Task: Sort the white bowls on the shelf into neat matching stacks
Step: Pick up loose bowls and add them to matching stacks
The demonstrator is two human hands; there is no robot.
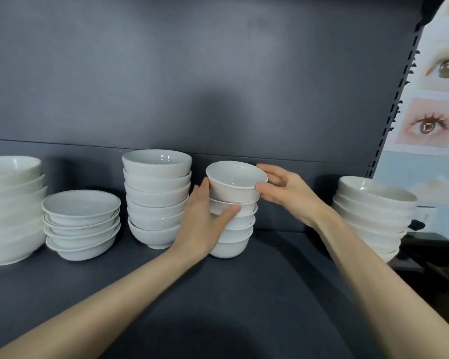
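Several stacks of white bowls stand along the back of the dark shelf (244, 294). In the middle is a stack of small bowls (235, 239). Its top small bowl (235, 183) sits tilted. My right hand (285, 193) holds that top bowl by its right rim, thumb in front and fingers behind. My left hand (205, 221) wraps round the left side of the same stack, thumb across the front of a lower bowl. Just left stands a taller stack of medium bowls (157, 198).
A short stack of shallow bowls (82, 224) and a stack of large bowls (11, 208) stand at the left. Another leaning stack of bowls (373, 216) is at the right end, by the slotted shelf upright (397, 99) and a poster (436, 99) of eyes.
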